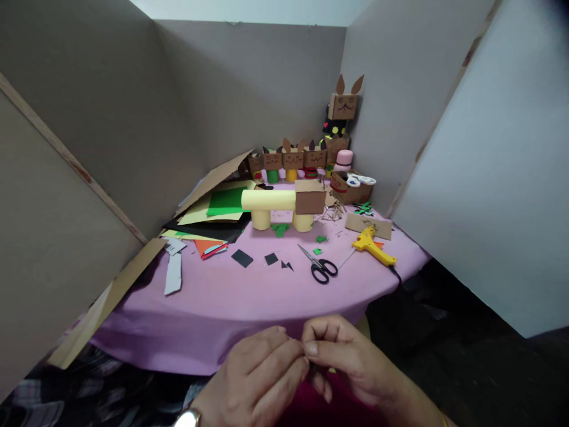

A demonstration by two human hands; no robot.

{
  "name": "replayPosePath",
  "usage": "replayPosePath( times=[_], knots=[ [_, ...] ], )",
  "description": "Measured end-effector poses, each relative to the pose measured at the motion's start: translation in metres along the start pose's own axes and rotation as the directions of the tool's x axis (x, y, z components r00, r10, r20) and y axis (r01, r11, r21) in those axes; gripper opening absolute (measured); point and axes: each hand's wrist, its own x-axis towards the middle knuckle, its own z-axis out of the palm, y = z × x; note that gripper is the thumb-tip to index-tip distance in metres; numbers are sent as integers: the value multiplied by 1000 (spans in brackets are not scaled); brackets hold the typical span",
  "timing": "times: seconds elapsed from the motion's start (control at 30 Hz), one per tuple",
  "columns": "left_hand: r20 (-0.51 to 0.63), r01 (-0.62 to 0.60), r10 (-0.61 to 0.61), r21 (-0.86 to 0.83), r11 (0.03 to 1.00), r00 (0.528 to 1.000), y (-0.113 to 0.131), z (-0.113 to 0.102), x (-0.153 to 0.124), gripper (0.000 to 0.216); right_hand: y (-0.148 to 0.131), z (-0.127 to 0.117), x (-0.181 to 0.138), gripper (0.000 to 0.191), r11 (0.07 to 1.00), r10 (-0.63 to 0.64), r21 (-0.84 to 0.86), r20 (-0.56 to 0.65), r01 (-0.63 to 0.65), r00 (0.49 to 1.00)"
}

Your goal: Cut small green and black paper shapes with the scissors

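Below the table's front edge, my left hand (262, 373) and my right hand (351, 356) meet, fingertips touching. Both are closed in a pinch. A small dark bit shows under the fingers, but its kind is hidden. On the pink-purple tablecloth (267, 290) ahead lie black-handled scissors (317, 264), a black paper rectangle (242, 258), a smaller black piece (271, 259) and black paper triangles (287, 265). Behind them stands a pale yellow paper-tube figure (269, 200) with a brown cardboard box head (310, 197).
A yellow glue gun (373, 246) rests at the right by a cardboard strip (368, 226). Coloured sheets (213, 213) pile up at left. Several box-headed figures (293, 159) line the back. White scissors (360, 180) top a carton (351, 191). Grey partitions (249, 83) surround the table.
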Motion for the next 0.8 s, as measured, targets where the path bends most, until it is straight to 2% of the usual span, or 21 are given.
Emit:
replayPosePath(
  times=[0.1, 0.23, 0.37, 0.53, 0.63, 0.8],
  knots=[
    [-21, 46, -46, -8, 999, 999, 1, -2, 3, 29, 0, 0, 0, 31, 999, -34, 10, 12, 33, 999],
    [30, 219, -217, -137, 966, 976, 6, 0, 5, 23, -3, -2, -2, 29, 989, -104, -105, 32, 106, 994],
    [90, 407, -398, -263, 875, 913, 10, 6, 7, 14, -6, -5, -5, 26, 958, -166, -227, 57, 174, 985],
    [215, 573, -536, -413, 707, 816, 15, 4, 12, 15, -9, -7, -9, 25, 917, -186, -343, 80, 203, 979],
    [255, 624, -585, -491, 608, 770, 19, 2, 13, 15, -13, -7, -11, 26, 875, -214, -424, 93, 234, 972],
    [282, 673, -635, -510, 535, 719, 23, 4, 10, 13, -17, -5, -13, 27, 734, -299, -597, 143, 323, 943]
  ],
)
